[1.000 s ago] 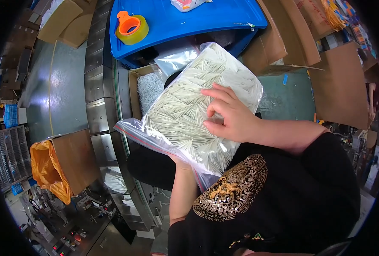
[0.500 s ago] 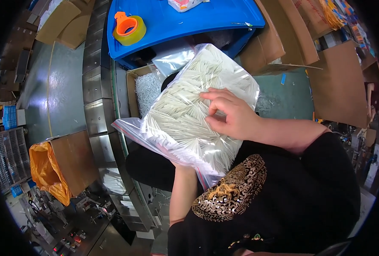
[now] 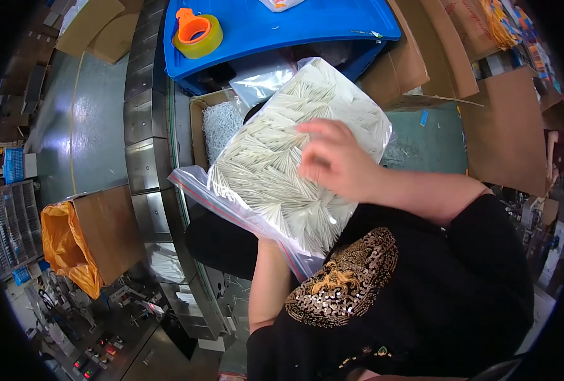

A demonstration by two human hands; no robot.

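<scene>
A clear zip bag (image 3: 275,152) packed with many thin white sticks lies tilted in front of my body. Its zip edge, with a red line, faces the lower left. My left hand (image 3: 268,244) is beneath that edge; the bag hides its fingers, and only the wrist and forearm show. Over the bag's right half is my right hand (image 3: 338,164), blurred by motion. Its fingers are curved and apart from the thumb, with nothing visible between them. Whether the fingertips touch the plastic, I cannot tell.
A blue bin (image 3: 269,35) beyond the bag carries a tape roll in an orange dispenser (image 3: 196,35). Beside it, a carton (image 3: 197,127) holds loose white sticks. Metal line plates (image 3: 148,165) run along the left, near an orange-lined box (image 3: 107,235). Open cartons (image 3: 507,127) stand right.
My right hand has shifted slightly, its fingers moving over the bag. The bag lies a little flatter and its far corner sits slightly higher in view. The whole view has shifted a little.
</scene>
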